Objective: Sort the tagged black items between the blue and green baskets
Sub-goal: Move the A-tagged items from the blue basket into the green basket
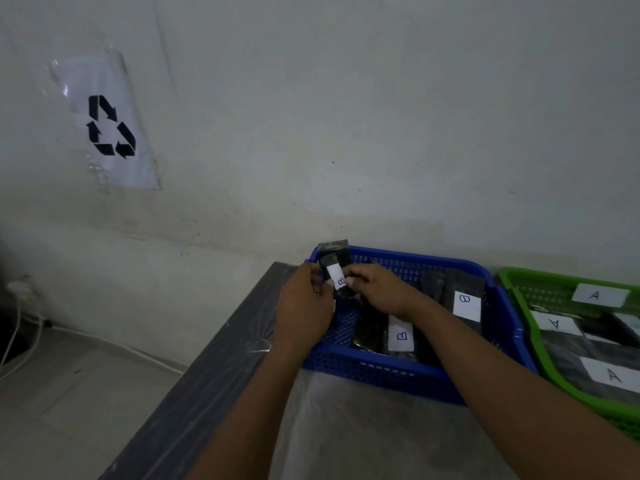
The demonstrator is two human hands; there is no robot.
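Two bare forearms are extended forward from the bottom edge over the table (214, 393), which is covered in part by a clear plastic sheet (346, 427). At the far left corner of the blue basket (381, 372), a black item (334, 263) wrapped in clear film is held upright between both hands. The left hand (304, 303) is closed on its left edge, and the right hand (377, 289) is closed on its right edge, with the fingertips (350, 280) pinched beside a white tag (336, 276) marked B. The held item is raised above the basket's far left rim. Just below and to the right of the right hand, inside the blue basket, two more black items are laid flat, each carrying a white tag marked B (401, 336); the second such tag (467, 305) is seen further right of that hand. Well to the right of both hands, touching or just beside the blue basket, the green basket (571, 393) is filled with black items whose tags are marked A (609, 374). Far to the left of the left hand and above it, a sheet with a recycling symbol (110, 126) is taped to the wall (346, 98), and white cables (20, 327) are seen near the floor (69, 393).
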